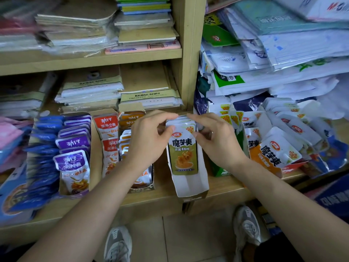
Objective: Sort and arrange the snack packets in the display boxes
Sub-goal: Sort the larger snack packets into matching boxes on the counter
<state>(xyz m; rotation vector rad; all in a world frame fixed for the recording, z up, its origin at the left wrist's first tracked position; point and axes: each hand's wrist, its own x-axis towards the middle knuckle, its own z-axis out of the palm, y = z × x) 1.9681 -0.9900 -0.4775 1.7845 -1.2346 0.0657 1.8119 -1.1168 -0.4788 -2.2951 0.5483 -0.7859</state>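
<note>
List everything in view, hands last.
olive packets: one stack, olive and white, upright in centre box
display box: one, white, shelf edge
purple packets: one row, purple, left box
blue packets: many, blue, far left
red packets: several, red and white, left of centre
loose packets: pile, white and orange, right
paper stacks: several, beige, upper shelves
shoes: two, grey, floor
left hand: pinches stack's top
right hand: pinches stack's top

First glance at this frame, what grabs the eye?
At centre, the left hand and right hand pinch the top of a stack of olive-green snack packets standing in a white display box. To the left stand rows of purple packets; white-and-orange packets lie heaped on the right.
</note>
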